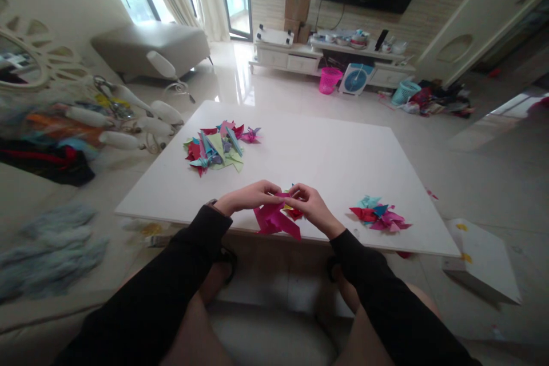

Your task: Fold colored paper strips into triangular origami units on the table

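Note:
A magenta folded paper point(278, 222) is pinched between my two hands, just above the near edge of the white table point(326, 154). My left hand point(254, 194) grips its upper edge from the left, thumb and fingers together. From the right, my right hand point(311, 204) closes thumb and fingers on the same top edge. Behind the sheet, partly hidden by it and by my right hand, lie small yellow and red paper pieces point(295, 213). Fine folds of the magenta paper are too small to make out.
A pile of coloured origami pieces point(217, 148) lies at the table's left. A smaller pile point(381, 216) sits near the front right. Beyond the table stand a pink basket point(329, 80), a blue-and-white fan point(355, 79) and a low cabinet point(285, 59). A white lamp point(150, 120) is left.

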Motion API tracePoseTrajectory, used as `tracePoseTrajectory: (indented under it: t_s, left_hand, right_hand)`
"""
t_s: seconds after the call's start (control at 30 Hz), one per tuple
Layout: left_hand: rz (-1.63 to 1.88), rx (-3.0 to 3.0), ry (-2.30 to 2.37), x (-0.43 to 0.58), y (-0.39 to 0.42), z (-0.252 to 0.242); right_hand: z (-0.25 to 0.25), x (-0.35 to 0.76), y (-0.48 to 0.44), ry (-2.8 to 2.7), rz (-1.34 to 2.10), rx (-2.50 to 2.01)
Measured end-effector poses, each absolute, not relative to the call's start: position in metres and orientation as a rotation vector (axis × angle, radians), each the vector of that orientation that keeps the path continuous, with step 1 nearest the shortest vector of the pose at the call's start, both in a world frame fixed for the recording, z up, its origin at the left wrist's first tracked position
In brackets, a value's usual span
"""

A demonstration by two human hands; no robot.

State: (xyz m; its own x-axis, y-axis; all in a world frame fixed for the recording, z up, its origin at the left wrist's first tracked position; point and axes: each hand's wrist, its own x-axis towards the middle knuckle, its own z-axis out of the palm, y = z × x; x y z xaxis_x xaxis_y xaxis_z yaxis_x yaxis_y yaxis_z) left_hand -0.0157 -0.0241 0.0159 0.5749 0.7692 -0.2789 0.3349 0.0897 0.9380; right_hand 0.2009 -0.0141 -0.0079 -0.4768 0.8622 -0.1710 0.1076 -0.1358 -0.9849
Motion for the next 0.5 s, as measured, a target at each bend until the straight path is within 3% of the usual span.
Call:
tracePoseTrajectory:
  t_s: [0.5]
  left_hand:
    - [0.427,1.506,0.949,-0.0147,-0.0250,0.0202]
  right_hand:
    - [-0.0081,0.2026,-0.0115,-0.995,2.086,-0.993]
